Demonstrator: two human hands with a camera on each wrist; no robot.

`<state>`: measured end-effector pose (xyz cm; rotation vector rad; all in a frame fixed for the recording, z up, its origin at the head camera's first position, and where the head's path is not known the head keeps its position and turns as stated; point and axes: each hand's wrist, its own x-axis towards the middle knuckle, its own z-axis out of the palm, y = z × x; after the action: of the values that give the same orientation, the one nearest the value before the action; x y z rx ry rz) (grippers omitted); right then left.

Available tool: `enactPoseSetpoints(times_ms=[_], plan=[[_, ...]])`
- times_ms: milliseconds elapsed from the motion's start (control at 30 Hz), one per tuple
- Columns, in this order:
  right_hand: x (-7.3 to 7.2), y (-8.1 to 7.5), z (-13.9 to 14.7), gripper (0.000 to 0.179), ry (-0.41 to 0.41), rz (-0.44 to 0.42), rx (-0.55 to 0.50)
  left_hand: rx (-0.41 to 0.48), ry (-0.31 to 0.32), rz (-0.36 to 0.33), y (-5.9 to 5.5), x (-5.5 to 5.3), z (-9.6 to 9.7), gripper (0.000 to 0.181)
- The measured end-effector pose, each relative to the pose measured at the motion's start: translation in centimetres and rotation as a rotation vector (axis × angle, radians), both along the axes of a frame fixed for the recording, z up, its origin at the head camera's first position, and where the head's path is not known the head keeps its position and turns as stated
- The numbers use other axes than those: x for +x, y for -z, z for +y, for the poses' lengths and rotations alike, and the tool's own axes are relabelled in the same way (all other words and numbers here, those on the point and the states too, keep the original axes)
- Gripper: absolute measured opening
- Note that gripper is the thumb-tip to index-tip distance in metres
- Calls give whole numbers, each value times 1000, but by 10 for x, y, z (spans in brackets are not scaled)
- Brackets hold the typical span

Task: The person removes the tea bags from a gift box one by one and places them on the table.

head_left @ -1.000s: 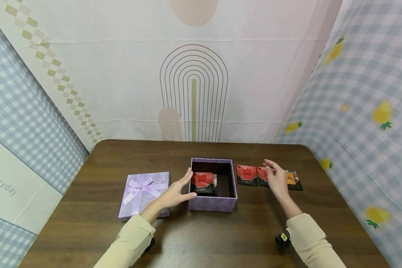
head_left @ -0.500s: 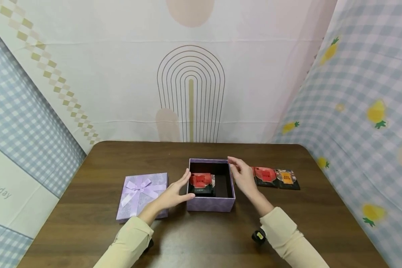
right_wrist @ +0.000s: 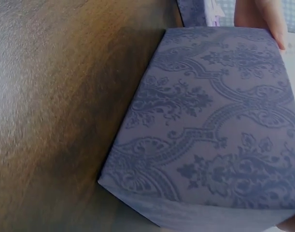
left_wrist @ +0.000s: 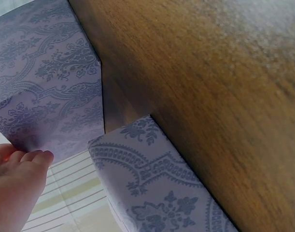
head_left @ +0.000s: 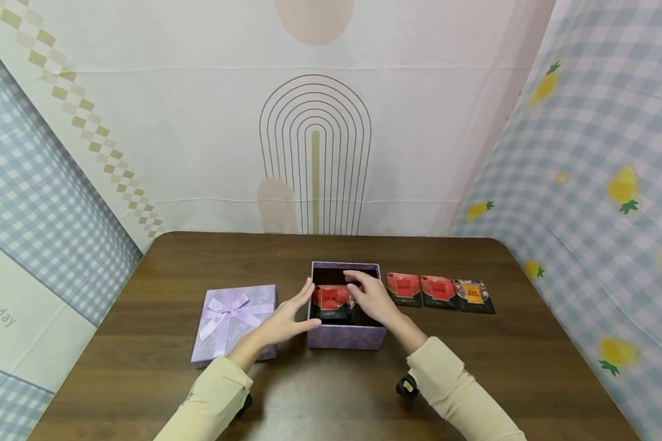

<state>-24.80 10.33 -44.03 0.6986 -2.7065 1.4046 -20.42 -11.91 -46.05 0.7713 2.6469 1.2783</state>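
A lavender patterned box (head_left: 346,337) stands uncovered on the table, its interior dark. Inside at the left lies a black-and-red flat packet (head_left: 331,299), with another packet partly showing beside it. My left hand (head_left: 280,320) rests against the box's left side, fingers extended along the rim and thumb by the front corner. My right hand (head_left: 376,299) is over the box's right half, bent fingers and thumb apart near the packets; no held item shows. Its fingertips' contact is hard to make out. The left wrist view shows the left fingers (left_wrist: 35,159) at the box's rim.
A lavender lid (head_left: 233,324) with a ribbon bow lies left of the box. Right of it, two black-and-red packets (head_left: 404,289) and an orange-labelled packet (head_left: 474,295) lie in a row on the wooden table (head_left: 320,392). Patterned cloths hang around the table.
My right hand has moved left from above the packet row, past the box's right rim, to over its inside. The row's packets stay put; my left hand keeps its place.
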Motion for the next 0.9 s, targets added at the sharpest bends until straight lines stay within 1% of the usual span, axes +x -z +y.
enactPoseSetpoints(times_ms=[233, 333, 400, 500, 533, 633, 733, 767, 900], plan=[[-2, 5, -9, 31, 11, 2, 132, 4, -2, 1, 1, 0, -1, 77], [-2, 6, -13, 31, 12, -31, 198, 5, -3, 3, 1, 0, -1, 77], [-3, 9, -15, 31, 12, -54, 269, 6, -3, 8, 1, 0, 0, 77], [-10, 20, -15, 36, -11, -56, 404, 7, -2, 12, 0, 0, 0, 78], [-16, 33, -12, 38, -38, -23, 447, 9, 0, 14, 0, 0, 0, 78], [-20, 40, -10, 43, -79, -15, 553, 9, 0, 16, 0, 0, 0, 78], [-15, 35, -11, 43, -123, -56, 560, 6, -3, 12, 1, 0, 0, 78], [-9, 23, -13, 43, -121, -96, 556, 4, -4, 8, 1, 0, 0, 78], [-1, 14, -15, 43, -146, -115, 536, 8, -4, 2, 2, -1, -1, 77]])
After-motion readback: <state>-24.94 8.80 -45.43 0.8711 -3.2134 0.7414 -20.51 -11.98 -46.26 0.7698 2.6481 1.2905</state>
